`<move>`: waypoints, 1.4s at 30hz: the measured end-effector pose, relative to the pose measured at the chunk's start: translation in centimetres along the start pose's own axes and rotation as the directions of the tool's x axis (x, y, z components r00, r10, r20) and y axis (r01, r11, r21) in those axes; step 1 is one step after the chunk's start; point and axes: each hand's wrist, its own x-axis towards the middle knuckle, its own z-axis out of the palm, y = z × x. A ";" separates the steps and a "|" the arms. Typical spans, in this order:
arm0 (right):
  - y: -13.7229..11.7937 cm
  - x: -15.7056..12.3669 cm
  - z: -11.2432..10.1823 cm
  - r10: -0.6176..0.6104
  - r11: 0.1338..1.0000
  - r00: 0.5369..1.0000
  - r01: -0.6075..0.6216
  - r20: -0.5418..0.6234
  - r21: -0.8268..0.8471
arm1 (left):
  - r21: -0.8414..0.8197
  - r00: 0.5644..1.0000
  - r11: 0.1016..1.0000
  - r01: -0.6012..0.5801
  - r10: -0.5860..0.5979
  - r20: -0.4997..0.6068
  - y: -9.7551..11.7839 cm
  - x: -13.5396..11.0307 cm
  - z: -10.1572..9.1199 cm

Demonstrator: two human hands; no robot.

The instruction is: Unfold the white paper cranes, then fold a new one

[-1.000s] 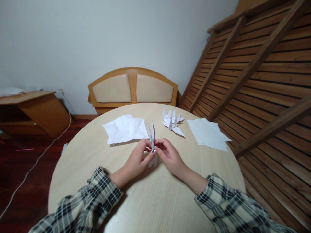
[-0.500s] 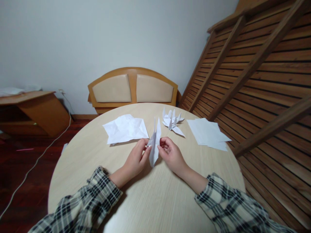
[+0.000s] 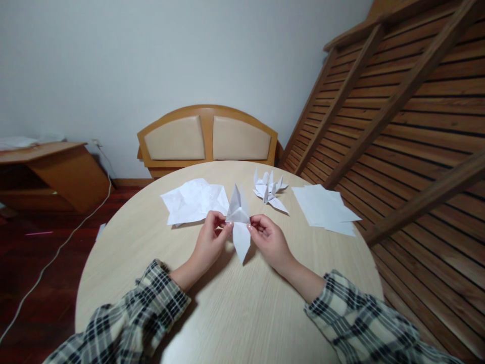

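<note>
A white folded paper with pointed flaps is held above the table, one point aimed down toward me and others up and away. My left hand pinches its left edge between thumb and fingers. On the opposite edge, my right hand pinches it the same way. Just beyond, to the right, lie several folded paper cranes bunched together. Creased, unfolded white sheets lie beyond my left hand. Flat white paper sheets are stacked loosely at the right.
Everything rests on a round pale wooden table. Behind it stands a headboard with cream panels against the wall. A slatted wooden frame leans at the right. On the left are a wooden desk and a white cable across the floor.
The folded paper was edge-on and narrow; now its flaps are spread and a broad face turns toward me. My left hand has shifted slightly left and turned. The other papers stay put.
</note>
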 end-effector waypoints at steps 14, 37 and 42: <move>-1.4 -0.4 -0.1 -0.259 0.921 0.950 0.298 0.177 -0.251 | -0.076 0.987 0.997 -0.009 0.021 0.161 0.3 -0.2 0.1; -0.8 -0.2 -0.2 -0.280 0.896 0.960 0.255 -0.018 -0.364 | 0.061 0.980 0.993 -0.097 0.084 0.182 0.5 -0.3 0.0; -1.0 -0.2 -0.5 -0.297 0.892 0.954 0.263 -0.037 -0.369 | 0.078 0.980 0.991 -0.113 0.098 0.171 0.8 -0.3 0.0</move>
